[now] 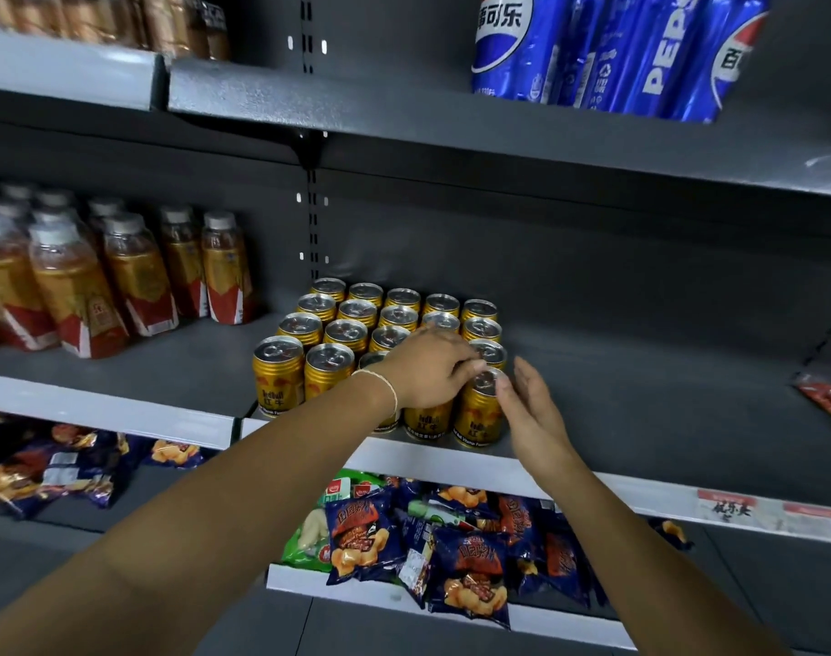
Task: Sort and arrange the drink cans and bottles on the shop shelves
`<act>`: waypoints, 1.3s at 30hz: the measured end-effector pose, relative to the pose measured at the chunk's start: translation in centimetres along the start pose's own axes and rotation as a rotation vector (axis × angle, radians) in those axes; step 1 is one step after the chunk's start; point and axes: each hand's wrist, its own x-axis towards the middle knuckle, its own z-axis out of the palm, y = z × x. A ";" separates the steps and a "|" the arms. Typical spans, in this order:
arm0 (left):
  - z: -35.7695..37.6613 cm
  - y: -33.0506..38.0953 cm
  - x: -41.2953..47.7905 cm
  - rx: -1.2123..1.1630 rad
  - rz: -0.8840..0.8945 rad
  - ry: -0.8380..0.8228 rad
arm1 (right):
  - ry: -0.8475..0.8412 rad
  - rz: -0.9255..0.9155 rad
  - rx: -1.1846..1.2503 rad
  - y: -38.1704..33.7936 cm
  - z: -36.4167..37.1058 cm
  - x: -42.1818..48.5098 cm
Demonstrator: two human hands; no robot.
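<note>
Several gold energy-drink cans (342,324) stand in tight rows on the middle shelf (640,385). The front-right gold can (477,421) stands at the shelf's front edge. My left hand (427,371) reaches over the block, and its curled fingertips pinch the top rim of that can. My right hand (531,404) is just right of the same can, fingers straight, fingertips at its upper rim. My left hand hides parts of the front cans.
Amber tea bottles (120,281) fill the left of the same shelf. Blue cola bottles (617,54) stand on the upper shelf. Snack bags (451,546) lie on the lower shelf. A red packet (829,400) shows at the far right.
</note>
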 end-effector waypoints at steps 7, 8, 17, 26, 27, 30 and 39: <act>-0.7 -1.6 -3.2 -0.037 -0.150 0.246 | 0.034 -0.073 -0.180 -1.1 1.2 1.4; -1.0 -2.2 -3.8 -0.038 -0.189 0.267 | 0.046 -0.077 -0.199 -1.2 1.5 1.5; -3.5 -8.8 -8.9 -0.441 -0.579 0.375 | 0.221 0.052 -0.030 -1.4 3.0 2.5; -4.2 -13.0 -10.7 -0.756 -0.691 0.527 | 0.321 0.196 0.105 -0.7 4.1 2.8; -4.2 -13.5 -10.8 -0.786 -0.708 0.526 | 0.329 0.200 0.108 -0.7 4.2 2.8; -3.8 -15.4 -11.5 -0.960 -0.830 0.542 | 0.345 0.223 0.139 -0.6 4.5 2.6; 0.4 -15.8 -11.7 -1.265 -0.880 0.392 | 0.375 0.239 0.185 -0.3 4.7 2.7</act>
